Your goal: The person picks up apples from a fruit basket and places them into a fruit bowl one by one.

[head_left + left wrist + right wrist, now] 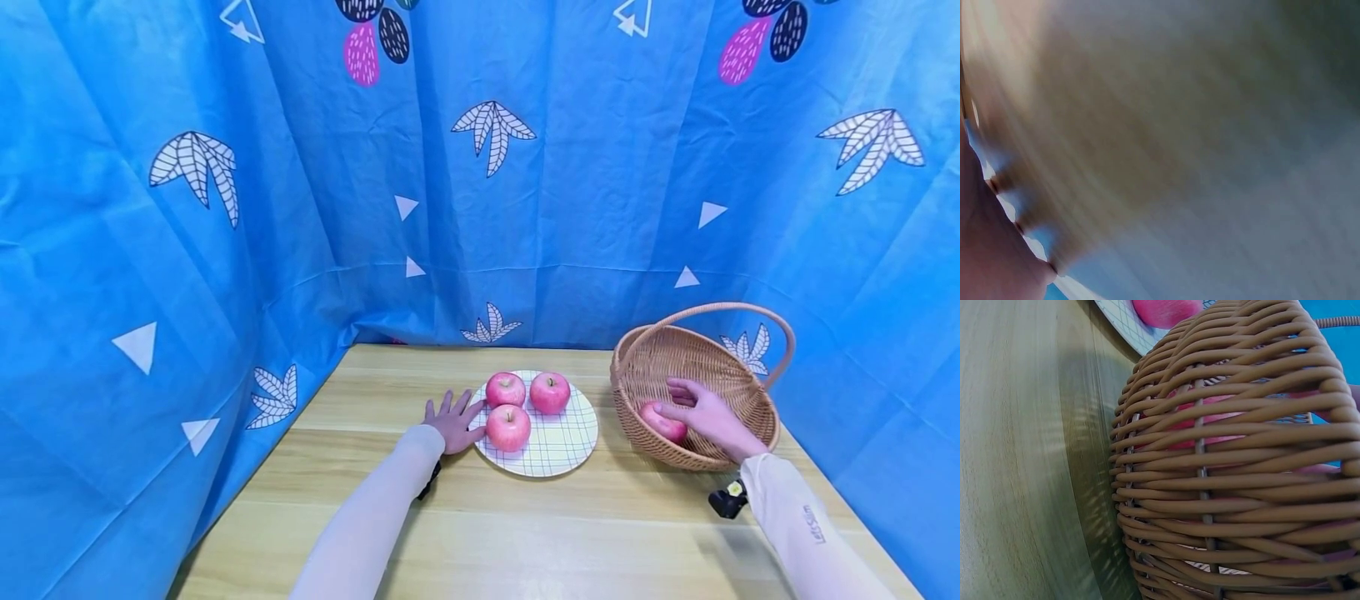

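In the head view, three red apples (508, 428) sit together on the left part of a round white plate (562, 450) with a checked pattern. My left hand (452, 427) lies with fingers spread at the plate's left rim, its thumb and index fingertips close beside the nearest apples. To the right, my right hand (708, 417) reaches inside a brown wicker basket (626, 408). Its fingers are extended, and the thumb overlaps the top of another apple (663, 425) in there. Through the weave, the right wrist view shows this red apple (1210, 419); most of my hand is hidden behind the wicker.
The basket's arched handle (720, 307) rises above its bowl, which tilts toward me. A light wooden table (525, 533) carries everything, with a patterned blue curtain (487, 233) hanging behind and on both sides. In the left wrist view the tabletop (1147, 156) is blurred.
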Available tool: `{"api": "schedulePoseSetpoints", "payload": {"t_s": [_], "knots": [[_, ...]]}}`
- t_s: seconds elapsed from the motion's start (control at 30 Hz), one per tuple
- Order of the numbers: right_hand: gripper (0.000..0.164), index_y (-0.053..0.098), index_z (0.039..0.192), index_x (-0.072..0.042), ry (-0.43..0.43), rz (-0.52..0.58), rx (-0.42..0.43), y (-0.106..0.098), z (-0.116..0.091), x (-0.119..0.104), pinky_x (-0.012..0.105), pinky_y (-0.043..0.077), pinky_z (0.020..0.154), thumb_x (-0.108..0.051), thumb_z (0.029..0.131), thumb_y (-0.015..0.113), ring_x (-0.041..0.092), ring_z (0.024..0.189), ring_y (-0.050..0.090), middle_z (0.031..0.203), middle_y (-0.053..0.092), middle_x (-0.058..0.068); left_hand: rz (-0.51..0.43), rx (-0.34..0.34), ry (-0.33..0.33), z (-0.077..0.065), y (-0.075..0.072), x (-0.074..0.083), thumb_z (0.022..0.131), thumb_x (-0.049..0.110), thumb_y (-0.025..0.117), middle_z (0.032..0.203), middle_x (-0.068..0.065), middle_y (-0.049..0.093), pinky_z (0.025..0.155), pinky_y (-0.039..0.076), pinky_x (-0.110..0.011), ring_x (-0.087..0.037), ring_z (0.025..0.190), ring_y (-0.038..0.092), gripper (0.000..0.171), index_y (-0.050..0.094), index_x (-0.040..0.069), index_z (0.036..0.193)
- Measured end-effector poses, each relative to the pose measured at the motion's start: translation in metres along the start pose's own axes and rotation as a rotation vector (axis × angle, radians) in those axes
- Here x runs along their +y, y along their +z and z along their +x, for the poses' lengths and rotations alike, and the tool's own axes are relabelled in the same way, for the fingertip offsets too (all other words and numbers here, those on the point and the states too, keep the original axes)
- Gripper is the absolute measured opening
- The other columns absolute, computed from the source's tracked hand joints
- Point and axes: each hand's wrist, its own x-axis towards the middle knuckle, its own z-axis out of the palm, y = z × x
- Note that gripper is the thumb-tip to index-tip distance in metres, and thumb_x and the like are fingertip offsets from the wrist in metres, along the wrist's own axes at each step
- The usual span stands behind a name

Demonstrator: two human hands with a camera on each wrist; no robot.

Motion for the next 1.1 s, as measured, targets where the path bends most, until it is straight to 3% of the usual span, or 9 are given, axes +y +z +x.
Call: {"api": "schedulePoseSetpoints", "payload": {"t_s": [0.4, 0.67, 0.9, 1.1], "knots": [[0.087, 0.029, 0.153, 0.006, 0.035, -0.013, -0.071, 0.001, -0.002, -0.003, 0.06, 0.042, 0.108, -0.041, 0.094, 0.07, 0.052, 0.134, 0.045, 0.146, 0.043, 0.037, 0.007, 0.002, -0.008, 0.007, 0.007, -0.005, 0.099, 0.07, 0.031, 0.172, 0.002, 0.005, 0.119, 0.003, -0.07, -0.04, 0.156, 0.0, 0.071, 0.018, 0.038, 0.161], [0.091, 0.024, 0.155, 0.004, 0.087, 0.021, -0.117, 0.0, -0.003, -0.002, 0.045, 0.056, 0.093, -0.043, 0.093, 0.07, 0.052, 0.132, 0.047, 0.148, 0.041, 0.038, 0.008, 0.018, -0.003, 0.013, 0.015, -0.01, 0.098, 0.071, 0.032, 0.171, 0.002, 0.006, 0.118, 0.004, -0.072, -0.041, 0.156, 0.001, 0.072, 0.019, 0.039, 0.161], [0.092, 0.024, 0.155, 0.005, 0.081, -0.015, -0.113, -0.001, -0.001, 0.001, 0.054, 0.048, 0.102, -0.044, 0.092, 0.071, 0.05, 0.13, 0.049, 0.146, 0.043, 0.037, -0.006, 0.024, 0.001, 0.014, 0.018, -0.011, 0.098, 0.071, 0.031, 0.171, 0.002, 0.006, 0.118, 0.003, -0.072, -0.04, 0.156, 0.001, 0.072, 0.018, 0.039, 0.161], [0.097, 0.021, 0.155, 0.007, 0.098, 0.004, -0.119, -0.001, -0.004, -0.002, 0.057, 0.047, 0.102, -0.032, 0.087, 0.077, 0.049, 0.126, 0.052, 0.143, 0.045, 0.038, -0.016, 0.025, 0.001, 0.013, 0.017, -0.01, 0.098, 0.071, 0.03, 0.172, 0.002, 0.004, 0.118, 0.001, -0.071, -0.04, 0.156, -0.001, 0.072, 0.018, 0.039, 0.161]]}}
